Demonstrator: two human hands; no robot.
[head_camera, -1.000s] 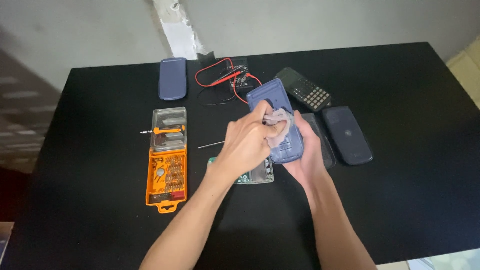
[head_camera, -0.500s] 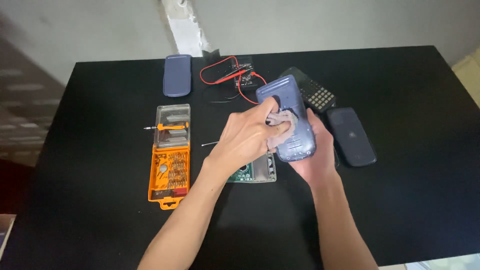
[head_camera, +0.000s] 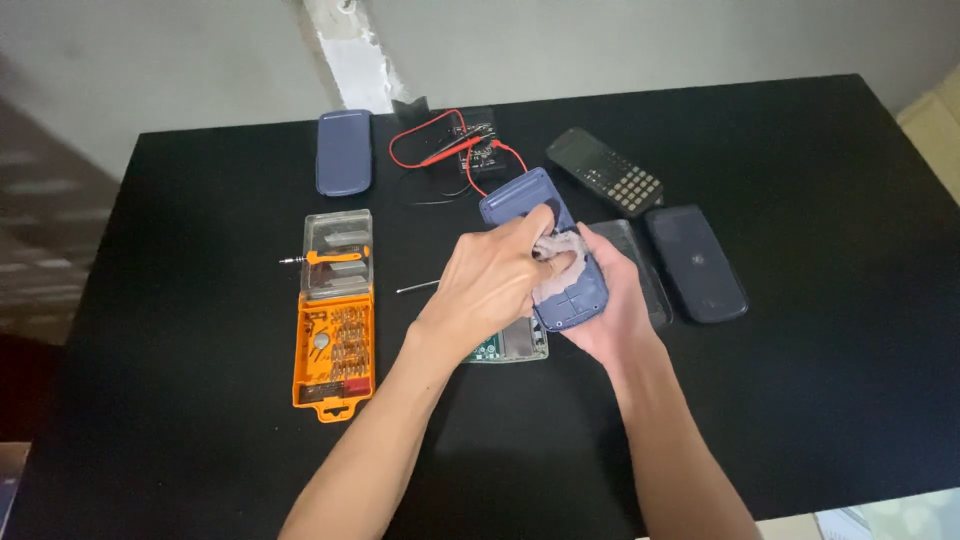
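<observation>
Progress: we judge the cleaning midway; the circuit board (head_camera: 505, 345) lies out on the table (head_camera: 800, 400), the blue casing (head_camera: 548, 255) not yet reassembled.
Right hand (head_camera: 610, 310): our grip cradles the casing from beneath.
Left hand (head_camera: 495, 280): pinches a grey cloth (head_camera: 556, 262), pressed onto the casing.

Soft even daylight, faint shadows, sharp centre, left edge slightly blurred

Bare table (head_camera: 800, 400) lies right and near; orange bit case (head_camera: 335, 340) and calculators (head_camera: 605, 170) crowd elsewhere.
</observation>
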